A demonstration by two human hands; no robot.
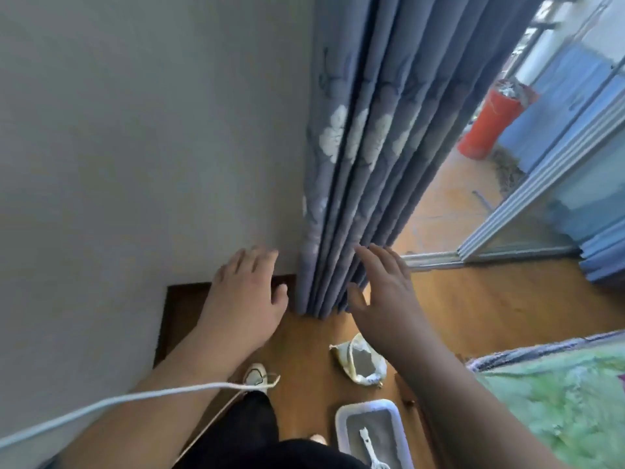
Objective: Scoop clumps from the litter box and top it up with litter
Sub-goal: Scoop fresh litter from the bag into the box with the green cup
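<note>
Step in hand: judged to be a pause between actions. Neither hand holds a tool, and both are raised toward the far corner of the room, away from the work.
Left hand (247, 292): empty, fingers (267, 258) straight and loosely spread, in front of the wall (135, 130) and just left of the curtain (355, 164).
Right hand (385, 292): empty, palm turned left with its fingers (368, 262) straight. The tips are at the curtain's folds, but blur makes it uncertain whether they touch them.
Litter box (367, 405): on the wooden floor (490, 299) at the near edge of the view, right of the person's legs, holding grey litter.
Scoop (370, 450): white, lying in the litter inside the box, gripped by nothing.
Litter bag (360, 362): open on the floor just beyond the box, with grey litter showing in its mouth.
Thing relative to fingers: the box, scoop and bag all lie well apart from both hands, nearer and lower. The bag sits under the right forearm.
Progress: it cannot be told whether clumps remain in the litter.
Next move calls for: drawing a hand back and down toward the near floor, then closing the fingers round the scoop's handle for scooping, or round the bag's neck for topping up.
Surroundings: a bed cover (558, 401) at near right and a white cable (118, 399) crossing the left forearm.
</note>
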